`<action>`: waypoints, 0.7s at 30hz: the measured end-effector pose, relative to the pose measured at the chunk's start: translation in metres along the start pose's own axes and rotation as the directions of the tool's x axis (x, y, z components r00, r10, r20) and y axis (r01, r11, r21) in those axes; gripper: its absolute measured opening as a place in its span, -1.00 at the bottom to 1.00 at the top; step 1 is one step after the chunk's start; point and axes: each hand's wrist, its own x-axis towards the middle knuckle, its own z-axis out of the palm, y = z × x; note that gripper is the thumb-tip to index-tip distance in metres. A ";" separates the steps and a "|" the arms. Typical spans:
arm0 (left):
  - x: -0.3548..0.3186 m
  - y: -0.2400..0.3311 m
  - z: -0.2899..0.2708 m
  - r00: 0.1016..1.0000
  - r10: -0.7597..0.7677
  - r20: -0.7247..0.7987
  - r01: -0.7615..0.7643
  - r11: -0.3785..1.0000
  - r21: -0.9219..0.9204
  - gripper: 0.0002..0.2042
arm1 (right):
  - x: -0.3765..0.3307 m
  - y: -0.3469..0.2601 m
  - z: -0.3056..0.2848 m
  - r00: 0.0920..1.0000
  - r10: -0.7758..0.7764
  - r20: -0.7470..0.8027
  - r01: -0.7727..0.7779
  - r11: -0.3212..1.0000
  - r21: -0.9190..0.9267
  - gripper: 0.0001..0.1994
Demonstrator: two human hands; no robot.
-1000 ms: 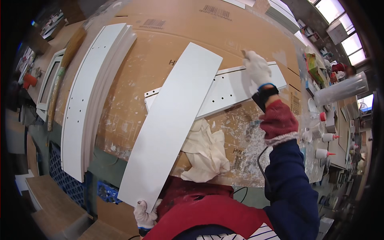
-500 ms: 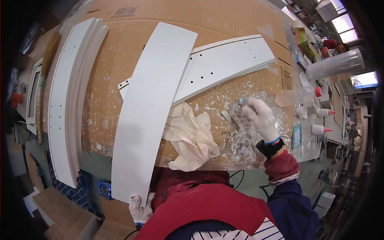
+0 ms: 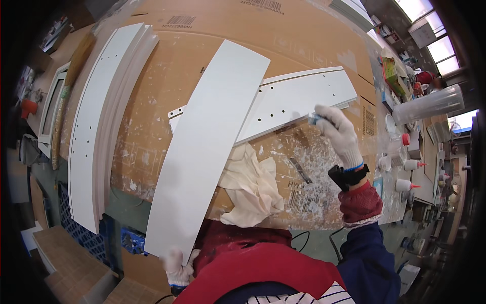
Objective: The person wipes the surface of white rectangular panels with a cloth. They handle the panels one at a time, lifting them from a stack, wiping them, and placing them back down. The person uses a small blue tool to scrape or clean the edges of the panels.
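Gripping the white curved panel (image 3: pixel 202 147), left hand (image 3: pixel 178 266) steadies its near end.

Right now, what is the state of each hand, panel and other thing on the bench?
Left hand: gloved, gripping near end of long white panel.
Right hand: gloved, closed on small blue object, at drilled panel.
Drilled panel: flat, partly under long panel.
Cloth: crumpled.
Panel stack: lying flat.

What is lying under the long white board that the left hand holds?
Under the long white board lie a second white board with holes, a crumpled cloth and the cardboard sheet. Their covered parts cannot be seen.
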 end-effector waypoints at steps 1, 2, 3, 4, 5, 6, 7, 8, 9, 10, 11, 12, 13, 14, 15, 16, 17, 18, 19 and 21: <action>0.000 0.000 -0.001 1.000 -0.002 0.002 0.002 1.000 -0.006 -0.62 | 0.016 -0.006 0.001 1.000 -0.016 0.025 0.016 1.000 -0.002 -0.70; 0.000 -0.001 0.000 1.000 0.000 -0.006 0.000 1.000 -0.001 -0.60 | 0.034 -0.014 0.003 0.998 -0.032 0.050 0.032 0.999 -0.003 -0.70; -0.001 -0.001 0.000 1.000 0.004 -0.016 -0.004 1.000 0.004 -0.58 | 0.052 -0.020 0.008 0.996 -0.048 0.078 0.048 0.999 -0.001 -0.70; -0.001 0.000 0.001 1.000 0.004 -0.020 -0.004 1.000 0.011 -0.57 | 0.070 -0.023 0.012 0.993 -0.094 0.064 0.096 0.995 -0.025 -0.69; 0.001 0.000 -0.003 1.000 -0.018 0.000 0.018 1.000 -0.003 -0.55 | 0.087 -0.026 0.017 0.989 -0.140 0.051 0.143 0.988 -0.050 -0.69; 0.002 -0.001 -0.010 0.999 -0.033 0.011 0.033 0.999 -0.020 -0.53 | 0.105 -0.028 0.024 0.981 -0.189 0.048 0.192 0.979 -0.069 -0.68; 0.003 0.000 -0.011 0.998 -0.051 0.029 0.052 0.998 -0.036 -0.51 | 0.119 -0.029 0.028 0.976 -0.210 0.048 0.214 0.974 -0.075 -0.67; 0.003 0.000 -0.010 0.999 -0.036 0.017 0.037 0.999 -0.027 -0.51 | 0.132 -0.031 0.032 0.972 -0.231 0.048 0.235 0.969 -0.082 -0.67; 0.000 0.000 -0.007 1.000 -0.020 0.003 0.021 1.000 -0.020 -0.51 | 0.142 -0.031 0.037 0.966 -0.253 0.052 0.256 0.963 -0.087 -0.66; -0.001 0.000 -0.006 1.000 -0.005 -0.011 0.005 1.000 -0.012 -0.51 | 0.149 -0.033 0.040 0.950 -0.304 0.069 0.311 0.936 -0.162 -0.64; -0.001 0.000 -0.007 1.000 -0.007 -0.011 0.007 1.000 -0.020 -0.54 | 0.152 -0.035 0.043 0.945 -0.313 0.090 0.326 0.921 -0.215 -0.64; -0.001 -0.001 -0.009 1.000 -0.011 -0.014 0.010 1.000 -0.028 -0.56 | 0.155 -0.036 0.046 0.941 -0.319 0.114 0.339 0.902 -0.266 -0.64; 0.000 -0.002 -0.012 1.000 -0.015 -0.015 0.015 0.999 -0.035 -0.59 | 0.157 -0.036 0.048 0.936 -0.324 0.137 0.351 0.881 -0.317 -0.63; 0.000 -0.003 -0.014 1.000 -0.016 -0.027 0.015 0.999 -0.038 -0.61 | 0.160 -0.032 0.051 0.929 -0.340 0.144 0.368 0.885 -0.285 -0.64; 0.000 -0.003 -0.016 0.999 -0.016 -0.037 0.015 0.999 -0.040 -0.64 | 0.162 -0.027 0.054 0.923 -0.356 0.148 0.384 0.888 -0.253 -0.64; 0.000 -0.004 -0.018 0.999 -0.017 -0.046 0.015 0.999 -0.041 -0.66 | 0.164 -0.023 0.056 0.916 -0.373 0.151 0.399 0.890 -0.221 -0.64; 0.000 -0.005 -0.020 0.999 -0.020 -0.051 0.017 0.999 -0.044 -0.67 | 0.167 -0.022 0.056 0.915 -0.378 0.144 0.404 0.875 -0.268 -0.65; 0.000 -0.006 -0.020 0.998 -0.020 -0.055 0.018 0.999 -0.047 -0.69 | 0.172 -0.023 0.056 0.912 -0.386 0.138 0.410 0.857 -0.312 -0.65; 0.000 -0.006 -0.019 0.998 -0.020 -0.059 0.017 0.999 -0.050 -0.70 | 0.174 -0.025 0.056 0.910 -0.394 0.133 0.414 0.837 -0.356 -0.66; 0.000 -0.006 -0.018 0.998 -0.019 -0.068 0.016 0.999 -0.052 -0.70 | 0.169 -0.028 0.056 0.925 -0.363 0.115 0.380 0.864 -0.329 -0.67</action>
